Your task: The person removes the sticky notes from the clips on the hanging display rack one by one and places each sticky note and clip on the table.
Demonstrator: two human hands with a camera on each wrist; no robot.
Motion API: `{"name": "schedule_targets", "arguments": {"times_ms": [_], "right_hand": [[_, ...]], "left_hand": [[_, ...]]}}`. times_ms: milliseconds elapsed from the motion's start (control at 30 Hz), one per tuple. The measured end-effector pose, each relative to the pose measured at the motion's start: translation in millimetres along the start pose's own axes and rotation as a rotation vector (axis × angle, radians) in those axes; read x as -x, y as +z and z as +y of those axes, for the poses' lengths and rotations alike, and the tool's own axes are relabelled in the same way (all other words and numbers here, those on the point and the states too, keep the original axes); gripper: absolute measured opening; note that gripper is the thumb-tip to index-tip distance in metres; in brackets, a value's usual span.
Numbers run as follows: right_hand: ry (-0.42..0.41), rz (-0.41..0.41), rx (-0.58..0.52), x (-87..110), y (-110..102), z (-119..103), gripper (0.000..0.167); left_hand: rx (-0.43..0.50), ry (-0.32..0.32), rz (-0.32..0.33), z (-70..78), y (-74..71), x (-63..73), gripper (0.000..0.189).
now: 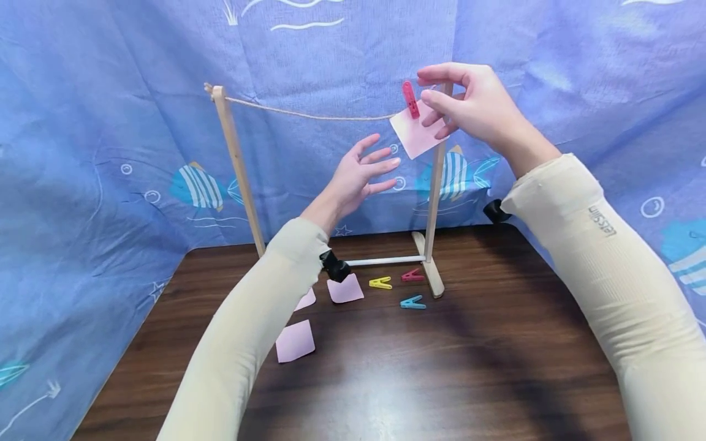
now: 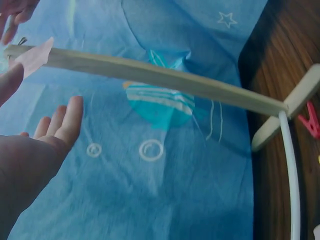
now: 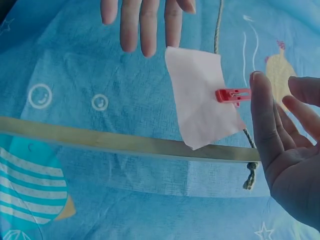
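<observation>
A pink paper square point(image 1: 413, 136) hangs at a tilt from the string point(image 1: 309, 115), near its right end. One red clothespin point(image 1: 410, 101) clips it there by the upper edge. My right hand point(image 1: 482, 101) is just right of the clothespin, thumb and fingers spread apart. In the right wrist view the thumb tip comes right up by the handle end of the clothespin point(image 3: 231, 95). Below and left of the paper, my left hand point(image 1: 355, 177) is held up with its fingers extended, holding nothing. The left wrist view catches the paper point(image 2: 37, 57) edge-on.
The string spans two wooden posts point(image 1: 238, 165), joined low down by a white bar point(image 1: 386, 261). Lying on the dark wooden table point(image 1: 441, 380) are yellow point(image 1: 380, 282), red point(image 1: 412, 276) and blue clothespins point(image 1: 412, 302). More pink squares point(image 1: 295, 340) lie at the left, partly behind my left sleeve.
</observation>
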State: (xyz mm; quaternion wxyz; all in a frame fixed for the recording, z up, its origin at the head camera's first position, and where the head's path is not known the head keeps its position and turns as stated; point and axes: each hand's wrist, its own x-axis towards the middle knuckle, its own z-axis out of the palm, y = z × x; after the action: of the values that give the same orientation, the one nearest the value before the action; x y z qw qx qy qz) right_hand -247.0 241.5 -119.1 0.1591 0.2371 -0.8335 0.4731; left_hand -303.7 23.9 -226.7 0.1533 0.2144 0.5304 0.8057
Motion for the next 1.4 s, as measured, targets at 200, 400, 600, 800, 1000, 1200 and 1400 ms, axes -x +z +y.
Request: {"name": "schedule_targets", "arguments": {"times_ms": [200,400,600,800,1000,1200,1400], "right_hand": [[0.068,-0.037,-0.022,-12.4,1.5,-1.7,0.054],[0.149,-0.098,0.012,-19.1,4.1,-1.9,0.061],[0.182,-0.125,0.067,-20.6,6.2,2.3,0.065],[0.176,-0.123,0.084,-22.9,7.4,1.0,0.062],[0.171,-0.120,0.086,-24.8,8.8,0.7,0.056],[0.155,-0.100,0.086,-26.8,9.8,-0.9,0.051],[0.124,-0.059,0.050,-25.9,12.2,1.1,0.041]], "left_hand": [[0.085,0.039,0.026,-6.5,15.9,-10.5,0.068],[0.097,0.077,0.031,-6.9,28.2,-16.1,0.057],[0.103,0.086,0.039,-8.6,33.5,-18.6,0.051],[0.120,0.097,0.074,-10.8,34.3,-19.8,0.046],[0.110,0.092,0.077,-10.8,35.5,-19.3,0.043],[0.111,0.099,0.088,-6.5,39.1,-18.5,0.037],[0.115,0.099,0.123,-5.9,37.3,-17.4,0.034]]}}
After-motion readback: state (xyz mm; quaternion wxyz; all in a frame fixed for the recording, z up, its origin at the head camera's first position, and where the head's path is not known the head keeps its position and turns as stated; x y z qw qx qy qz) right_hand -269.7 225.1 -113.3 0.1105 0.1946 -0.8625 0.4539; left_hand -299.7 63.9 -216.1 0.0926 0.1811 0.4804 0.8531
